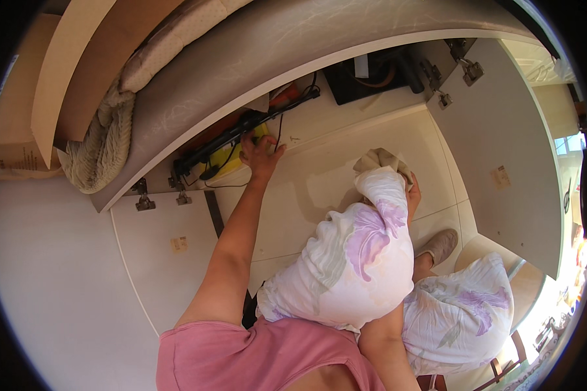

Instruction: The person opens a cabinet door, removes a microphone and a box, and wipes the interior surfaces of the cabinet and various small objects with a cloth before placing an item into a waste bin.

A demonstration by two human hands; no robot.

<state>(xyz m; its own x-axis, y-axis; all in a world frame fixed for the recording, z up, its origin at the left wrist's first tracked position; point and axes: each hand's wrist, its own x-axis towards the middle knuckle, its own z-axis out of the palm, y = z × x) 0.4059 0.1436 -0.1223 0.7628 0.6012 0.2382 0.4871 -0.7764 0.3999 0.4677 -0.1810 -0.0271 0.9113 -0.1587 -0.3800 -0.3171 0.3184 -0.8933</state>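
Note:
My left hand (261,152) reaches into a low open cabinet, its fingers spread at a yellow item (225,159) under a long black rod-like object (244,128) with thin black cables. Whether the fingertips grip anything there cannot be told. My right hand (414,195) is by my knee, partly hidden behind the flower-patterned trouser leg, and holds a crumpled olive-beige cloth (382,161) above the tiled floor.
Cabinet doors with metal hinges stand open at the left (151,234) and right (499,146). A black object (367,78) lies deeper inside. A padded marbled panel (293,54) overhangs the opening. Cardboard (73,63) and a ribbed beige textile (100,146) are at upper left.

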